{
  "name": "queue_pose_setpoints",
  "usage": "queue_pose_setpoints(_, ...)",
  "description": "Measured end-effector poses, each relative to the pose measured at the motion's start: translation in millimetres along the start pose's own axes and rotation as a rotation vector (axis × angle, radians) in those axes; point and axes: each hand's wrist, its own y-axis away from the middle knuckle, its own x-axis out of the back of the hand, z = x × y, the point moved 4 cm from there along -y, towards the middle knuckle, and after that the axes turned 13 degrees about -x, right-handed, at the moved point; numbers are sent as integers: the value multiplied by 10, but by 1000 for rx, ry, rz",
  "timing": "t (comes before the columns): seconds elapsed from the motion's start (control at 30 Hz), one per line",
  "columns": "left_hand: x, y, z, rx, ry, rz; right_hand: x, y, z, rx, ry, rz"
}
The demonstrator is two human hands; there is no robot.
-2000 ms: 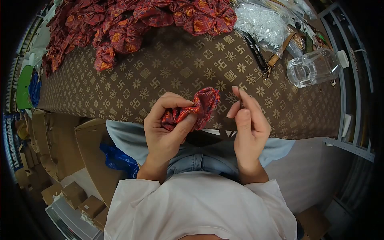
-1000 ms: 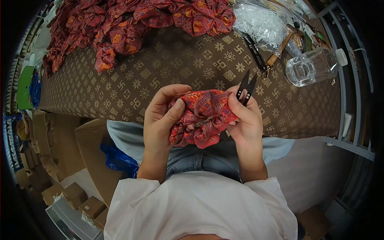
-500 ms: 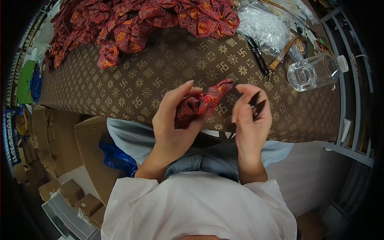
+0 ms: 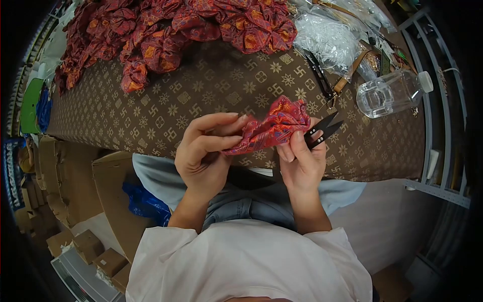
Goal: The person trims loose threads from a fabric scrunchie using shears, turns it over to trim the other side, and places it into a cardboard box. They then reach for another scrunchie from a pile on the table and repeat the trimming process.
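A red patterned piece of cloth (image 4: 271, 128) is stretched between my two hands over the near part of the table. My left hand (image 4: 204, 151) grips its left end between fingers and thumb. On the right, my right hand (image 4: 304, 158) pinches the other end with thumb and fingertips. Black thread snips (image 4: 324, 132) also sit in my right hand, their blades apart and pointing away to the upper right. Part of the snips is hidden by the fingers.
Many red patterned cloth pieces (image 4: 161, 32) are heaped along the far side of the brown patterned table (image 4: 201, 90). At the right are a clear bottle (image 4: 387, 94), a plastic bag of clear pieces (image 4: 327, 40) and straps (image 4: 352, 73). Cardboard boxes (image 4: 110, 259) stand at lower left.
My right hand has moved in and taken hold of the cloth. The cloth has been spread out sideways, and my left hand has shifted slightly left. The snips now point right.
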Motion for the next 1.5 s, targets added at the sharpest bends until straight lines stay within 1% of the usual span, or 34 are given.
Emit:
queue_pose_setpoints(0.1, 12, -20, 61, -30, -37, 13, 16, 2, 2, 4, -66, 6)
queue_pose_setpoints(0.17, -48, -95, 110, -133, -91, -305, 99, 5, 13, 2, -86, -4)
queue_pose_setpoints(0.2, -78, -104, 60, -81, 55, -366, 132, 7, 5, 1, -107, -18)
queue_pose_setpoints(0.23, -74, -82, 54, -83, 59, -362, 137, 10, -24, 2, -101, -17)
queue_pose_setpoints(0.3, 39, -17, -56, 168, 401, -5, 154, 14, -91, 21, -61, 40)
queue_pose_setpoints(0.33, 89, 5, -122, 268, 393, 95, 218, 10, -87, 40, -92, -106)
queue_pose_setpoints(0.37, 68, -15, -109, 265, 393, 97, 207, 14, -86, 40, -90, -109)
queue_pose_setpoints(0.43, -39, -9, -155, 536, 432, 125, 159, 18, -53, -36, -209, -88)
queue_pose_setpoints(0.47, -118, -11, -134, 519, 540, 48, 156, 12, -25, -67, -193, -119)
queue_pose_setpoints(0.53, -232, 74, -105, 676, 626, 101, 207, -14, 33, -107, -193, -189)
queue_pose_setpoints(0.57, -244, 69, -121, 711, 581, 157, 195, -21, 56, -145, -199, -247)
queue_pose_setpoints(0.6, -212, 51, -140, 697, 577, 163, 81, -5, -4, -180, -71, 32)
queue_pose_setpoints(0.63, -166, 63, -189, 749, 593, 202, 103, -36, -10, -181, -67, 19)
queue_pose_setpoints(0.67, -134, 77, -219, 806, 611, 241, 162, -65, -31, -149, 22, 7)
queue_pose_setpoints(0.7, -120, 56, -202, 800, 611, 244, 163, -92, -59, -116, 111, -2)
queue_pose_setpoints(0.73, -100, 29, -172, 787, 568, 247, 122, -97, -97, -137, 166, 165)
queue_pose_setpoints(0.77, -83, 17, -154, 776, 526, 247, 129, -111, -114, -137, 165, 167)
queue_pose_setpoints(0.8, -79, 27, -161, 779, 526, 245, 137, -121, -166, -72, 224, 154)
queue_pose_setpoints(0.87, -47, -19, -127, 545, 315, 109, 48, -149, -242, 96, 367, 136)
queue_pose_setpoints(0.9, -32, -20, -116, 549, 315, 105, -27, -152, -279, 110, 602, 125)
queue_pose_setpoints(0.93, -37, -10, -113, 628, 405, 93, -88, -157, -303, 123, 837, 113)
queue_pose_setpoints(0.97, -56, 0, -111, 707, 496, 82, -182, -188, -238, 119, 781, 6)
queue_pose_setpoints(1.0, -82, -6, -100, 709, 496, 80, -164, -178, -237, 119, 781, 9)
queue_pose_setpoints(1.07, -78, -3, -101, 704, 381, 220, -76, -170, -172, -45, 786, 65)
queue_pose_setpoints(1.1, -79, 16, -111, 709, 378, 223, -46, -154, -155, -44, 618, 170)
queue_pose_setpoints(1.17, -43, 15, -104, 561, 188, 175, 17, -139, -116, -33, 549, 181)
queue_pose_setpoints(1.2, -39, 20, -115, 567, 188, 173, 50, -127, -114, -14, 482, 194)
queue_pose_setpoints(1.23, -18, -13, -95, 464, 80, 130, 51, -121, -125, -15, 481, 199)
queue_pose_setpoints(1.27, -4, -45, -66, 357, -26, 85, 48, -126, -119, -91, 333, 177)
queue_pose_setpoints(1.3, 9, -52, -65, 357, -24, 83, 49, -136, -108, -165, 185, 151)
queue_pose_setpoints(1.33, 46, -65, -52, 341, -47, 124, 63, -148, -122, -163, 185, 150)
queue_pose_setpoints(1.4, 69, -76, -31, 327, -74, 167, 65, -166, -107, -230, 34, 33)
queue_pose_setpoints(1.47, 100, -74, 7, 278, -146, 258, 72, -152, -82, -265, 11, 45)
queue_pose_setpoints(1.5, 104, -70, 3, 283, -151, 257, 77, -144, -57, -298, -10, 56)
